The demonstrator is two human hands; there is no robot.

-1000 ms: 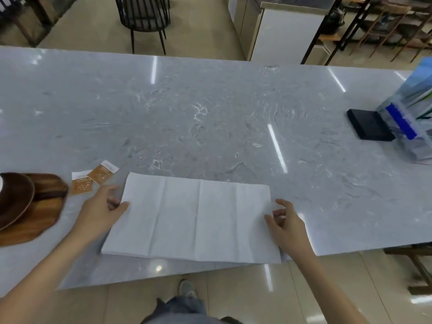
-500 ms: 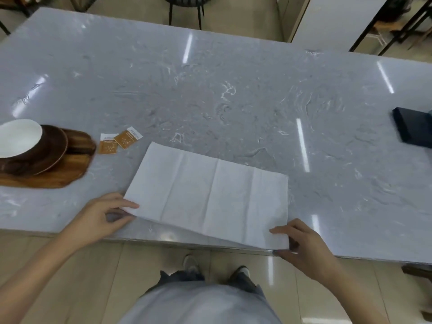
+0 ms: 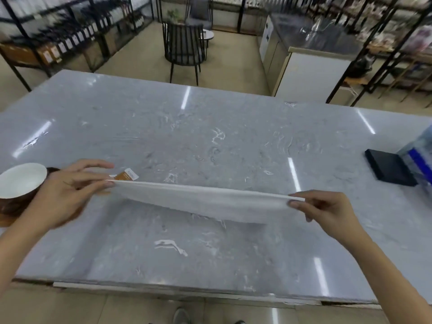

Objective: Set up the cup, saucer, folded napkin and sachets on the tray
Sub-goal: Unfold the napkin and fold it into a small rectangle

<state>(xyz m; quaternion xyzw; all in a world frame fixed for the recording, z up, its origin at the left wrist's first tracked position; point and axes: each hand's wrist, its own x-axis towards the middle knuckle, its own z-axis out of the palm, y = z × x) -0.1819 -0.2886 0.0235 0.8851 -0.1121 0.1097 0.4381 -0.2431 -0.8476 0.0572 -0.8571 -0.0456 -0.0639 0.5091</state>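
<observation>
Two hands lift the napkin off the marble

Both hands hold the white napkin (image 3: pixel 205 202) up above the grey marble surface (image 3: pixel 210 141), stretched between them so that its top edge runs almost level from left to right while the rest sags below in a shallow curve. The left hand (image 3: pixel 67 192) pinches the left corner between thumb and fingers, with the remaining fingers loosely spread above it. The right hand (image 3: pixel 327 211) pinches the right corner between thumb and forefinger, its other fingers curled beneath. No part of the napkin can be seen touching the surface, and its shadow lies on the marble under it.

Just behind the left end of the napkin, an orange-brown sachet (image 3: pixel 127 177) lies flat on the surface, partly hidden by the left fingers. At the far left edge sits a white cup (image 3: pixel 22 180) on dark wooden pieces, a saucer and tray as far as can be told, much of them covered by the left hand and blurred. Well apart on the right lies a flat black box (image 3: pixel 389 168), with a blue and clear package (image 3: pixel 420 153) just beside it.
</observation>
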